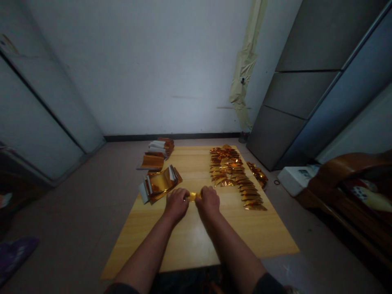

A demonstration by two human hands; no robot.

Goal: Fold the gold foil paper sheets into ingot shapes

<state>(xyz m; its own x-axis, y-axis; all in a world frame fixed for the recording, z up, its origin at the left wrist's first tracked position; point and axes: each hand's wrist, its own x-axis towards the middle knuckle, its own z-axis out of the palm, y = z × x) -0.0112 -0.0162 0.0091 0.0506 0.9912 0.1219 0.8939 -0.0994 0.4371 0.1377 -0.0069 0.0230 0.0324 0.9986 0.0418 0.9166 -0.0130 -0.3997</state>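
Dark sleeves (269,284) sit nearest my camera, with bare forearms (150,250) stretched across the wooden tabletop (190,249). From my remote seat I see the left hand (177,203) and right hand (209,200) each clamped on one end of a gold foil strip (192,197) at the tabletop's middle; whether it touches the wood I cannot tell. Gold foil sheets (161,181) lie along the tabletop's left side, folded gold foil pieces (228,165) in rows along its right.
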